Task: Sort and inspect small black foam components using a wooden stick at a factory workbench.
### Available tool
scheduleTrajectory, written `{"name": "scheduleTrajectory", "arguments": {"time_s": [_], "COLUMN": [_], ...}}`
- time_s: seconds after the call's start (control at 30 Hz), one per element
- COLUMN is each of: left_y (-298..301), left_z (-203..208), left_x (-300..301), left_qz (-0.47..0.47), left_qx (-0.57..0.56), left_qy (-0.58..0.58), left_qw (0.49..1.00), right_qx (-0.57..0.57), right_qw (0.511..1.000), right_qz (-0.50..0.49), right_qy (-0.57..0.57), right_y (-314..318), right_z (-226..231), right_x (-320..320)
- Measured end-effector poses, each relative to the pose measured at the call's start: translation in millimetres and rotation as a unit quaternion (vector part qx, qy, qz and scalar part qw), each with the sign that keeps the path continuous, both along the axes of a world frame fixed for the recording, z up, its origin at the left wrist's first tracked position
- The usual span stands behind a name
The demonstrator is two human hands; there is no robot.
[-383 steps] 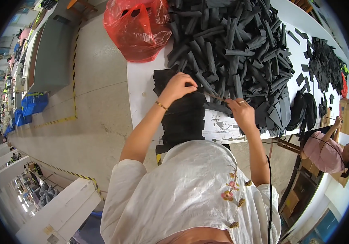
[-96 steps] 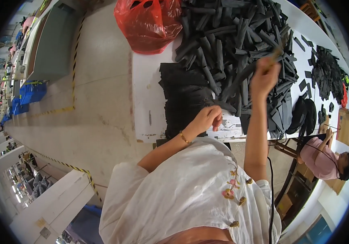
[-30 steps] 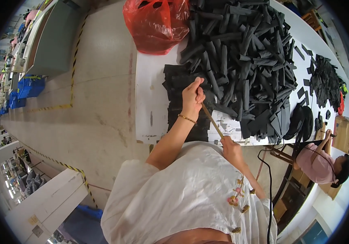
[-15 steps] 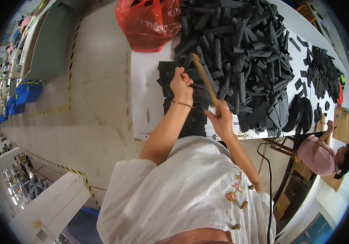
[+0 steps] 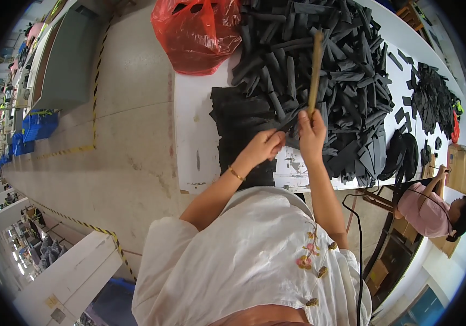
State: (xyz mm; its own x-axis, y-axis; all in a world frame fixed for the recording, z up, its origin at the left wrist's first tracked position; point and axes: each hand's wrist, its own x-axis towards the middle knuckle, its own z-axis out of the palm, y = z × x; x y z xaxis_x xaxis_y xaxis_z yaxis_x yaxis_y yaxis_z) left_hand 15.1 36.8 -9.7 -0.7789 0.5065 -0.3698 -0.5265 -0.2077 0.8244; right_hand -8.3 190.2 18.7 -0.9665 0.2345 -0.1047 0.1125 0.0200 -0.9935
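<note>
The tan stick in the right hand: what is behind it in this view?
Behind the tan stick, the heap of dark rolled pieces shows along both sides. Whatever lies directly behind the stick is covered, as is what the right hand blocks.

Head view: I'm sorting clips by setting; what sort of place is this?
Probably a workshop or factory: a heap of dark grey curled strips lies on a white table, yellow-and-black striped tape marks the grey floor, and blue crates stand beyond.
</note>
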Motion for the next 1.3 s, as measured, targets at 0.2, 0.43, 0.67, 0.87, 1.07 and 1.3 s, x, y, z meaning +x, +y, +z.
{"name": "scheduleTrajectory", "arguments": {"time_s": [0.2, 0.43, 0.67, 0.87, 1.07, 1.3], "left_y": [-5.6, -38.1, -69.1, -83.6, -67.5, -36.0], "left_z": [-22.1, -63.8, -61.8, -37.0, -13.7, 43.1], "left_x": [29.7, -77.3, -97.9, -99.3, -88.5, -38.1], "left_qz": [-0.011, 0.062, 0.008, -0.020, -0.077, 0.309], "left_qx": [-0.071, -0.500, -0.333, -0.319, -0.310, -0.334], "left_qy": [0.044, 0.501, 0.252, 0.219, 0.336, 0.470], "left_qw": [0.996, 0.704, 0.909, 0.922, 0.886, 0.756], "right_qx": [-0.033, 0.229, 0.456, 0.530, 0.523, 0.143], "right_qw": [0.967, 0.968, 0.879, 0.816, 0.807, 0.960], "right_qz": [-0.204, -0.078, 0.130, 0.208, 0.242, 0.241], "right_qy": [0.150, 0.062, 0.049, 0.095, 0.127, -0.019], "right_y": [88.7, 104.2, 98.5, 104.0, 76.3, 17.4], "right_z": [66.4, 19.5, -4.0, 1.2, -9.0, -43.7], "right_x": [-100.1, -68.5, 21.8, 30.6, 27.9, 48.6]}}
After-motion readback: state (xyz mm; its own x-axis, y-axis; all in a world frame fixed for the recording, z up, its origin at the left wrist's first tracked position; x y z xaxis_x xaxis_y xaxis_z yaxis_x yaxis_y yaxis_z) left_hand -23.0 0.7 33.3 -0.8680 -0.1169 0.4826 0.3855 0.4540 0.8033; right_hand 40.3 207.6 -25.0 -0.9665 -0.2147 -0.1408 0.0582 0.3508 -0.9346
